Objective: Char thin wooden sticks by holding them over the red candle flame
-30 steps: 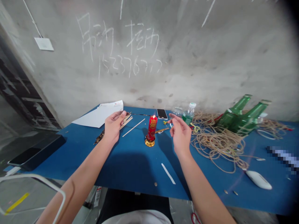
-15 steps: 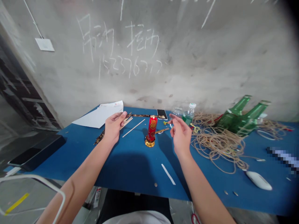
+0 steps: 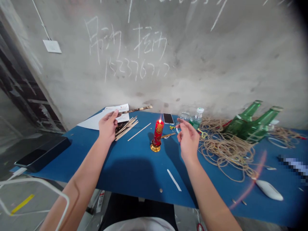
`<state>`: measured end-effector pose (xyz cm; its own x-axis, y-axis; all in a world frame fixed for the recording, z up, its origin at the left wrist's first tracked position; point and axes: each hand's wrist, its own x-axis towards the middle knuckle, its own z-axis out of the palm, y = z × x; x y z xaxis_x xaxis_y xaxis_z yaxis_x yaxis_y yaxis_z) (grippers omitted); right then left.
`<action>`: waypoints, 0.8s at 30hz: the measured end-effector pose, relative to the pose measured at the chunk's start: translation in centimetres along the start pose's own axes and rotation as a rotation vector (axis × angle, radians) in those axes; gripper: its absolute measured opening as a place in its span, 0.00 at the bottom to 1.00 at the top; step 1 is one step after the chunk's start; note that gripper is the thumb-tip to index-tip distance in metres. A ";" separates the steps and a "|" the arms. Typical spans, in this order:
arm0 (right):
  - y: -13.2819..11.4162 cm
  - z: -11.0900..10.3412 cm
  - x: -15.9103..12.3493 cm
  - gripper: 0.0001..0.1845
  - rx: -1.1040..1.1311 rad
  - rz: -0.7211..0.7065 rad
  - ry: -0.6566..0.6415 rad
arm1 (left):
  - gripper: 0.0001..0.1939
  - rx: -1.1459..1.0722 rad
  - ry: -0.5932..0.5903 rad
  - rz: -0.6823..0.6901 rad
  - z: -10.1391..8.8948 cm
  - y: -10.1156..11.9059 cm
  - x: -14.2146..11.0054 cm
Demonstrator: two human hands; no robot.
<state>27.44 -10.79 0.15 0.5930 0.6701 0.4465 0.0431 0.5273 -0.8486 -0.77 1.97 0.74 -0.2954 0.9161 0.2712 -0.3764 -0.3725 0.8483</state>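
My left hand [image 3: 108, 126] pinches one end of a thin scorched stick [image 3: 138, 109], brown with dark mottling. The stick points right, up and away from the flame. A lit red candle [image 3: 158, 133] with gold markings stands upright on a gold base [image 3: 155, 147], between my hands. Below and beside my left hand lies a bundle of pale thin sticks [image 3: 126, 128] with dark scorched ones, partly hidden by the hand. To the candle's right, my right hand [image 3: 189, 138] hovers with its index finger stretched out and the others loosely bent; nothing shows in it.
On the blue table [image 3: 130, 179] lie a phone [image 3: 168, 118], a single pale stick [image 3: 139, 132], a white strip [image 3: 174, 180] and white paper [image 3: 90, 120]. Tangled brown cord [image 3: 223, 150] and green bottles [image 3: 262, 125] occupy the right. A black box [image 3: 43, 154] sits left.
My left hand has drawn the stick leftward and up, off the candle top. The flame now shows clearly. My right hand stays nearly where it was.
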 end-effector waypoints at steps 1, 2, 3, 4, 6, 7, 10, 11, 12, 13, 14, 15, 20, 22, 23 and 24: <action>-0.1 0.0 0.0 0.17 0.007 0.000 0.002 | 0.24 0.041 0.044 0.018 -0.5 -0.1 0.5; -0.1 0.0 0.0 0.17 0.012 -0.001 0.003 | 0.24 0.087 0.089 0.033 -1.0 -0.2 0.9; -0.1 0.1 0.0 0.16 0.017 -0.002 0.003 | 0.24 0.138 0.126 0.047 -1.5 -0.3 1.2; -0.1 0.1 0.0 0.16 0.020 -0.006 0.000 | 0.24 0.187 0.159 0.058 -2.0 -0.5 1.5; -0.1 0.1 0.1 0.16 0.022 -0.013 -0.001 | 0.23 0.278 0.206 0.060 -2.9 -0.7 2.0; -0.1 0.1 0.1 0.16 0.022 -0.015 0.001 | 0.23 0.321 0.218 0.050 -3.3 -0.8 2.2; 0.0 0.1 0.1 0.16 0.018 -0.013 0.016 | 0.22 0.442 0.181 -0.026 -4.2 -0.9 2.5; 0.0 0.1 0.0 0.16 0.012 -0.011 0.018 | 0.22 0.467 0.152 -0.056 -4.4 -1.0 2.6; 0.0 0.1 0.0 0.16 0.004 -0.009 0.018 | 0.22 0.479 0.122 -0.082 -4.6 -1.1 2.7; 0.0 0.2 0.0 0.16 -0.004 -0.006 0.016 | 0.22 0.483 0.094 -0.105 -4.7 -1.1 2.8; 0.1 0.2 0.0 0.16 -0.012 -0.002 0.012 | 0.22 0.487 0.073 -0.123 -4.9 -1.2 2.8; 0.1 0.1 -0.1 0.16 -0.016 0.002 0.008 | 0.22 0.494 0.059 -0.137 -5.0 -1.3 2.9; 0.6 0.0 0.0 0.18 -0.020 0.026 -0.006 | 0.22 0.600 0.094 -0.161 -6.4 -1.1 1.8; 0.8 -0.1 0.1 0.18 -0.019 0.037 0.003 | 0.22 0.586 0.129 -0.114 -7.5 -0.5 0.9; 0.8 -0.1 0.1 0.18 -0.015 0.037 0.010 | 0.22 0.567 0.168 -0.077 -8.1 -0.3 0.4; 0.8 -0.1 0.2 0.17 -0.010 0.033 0.016 | 0.22 0.552 0.203 -0.037 -8.8 0.0 0.0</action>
<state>27.68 -10.30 -0.48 0.6073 0.6783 0.4137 0.0315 0.4997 -0.8656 -8.47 0.61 -3.24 -0.4733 0.8600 0.1908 0.1071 -0.1589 0.9815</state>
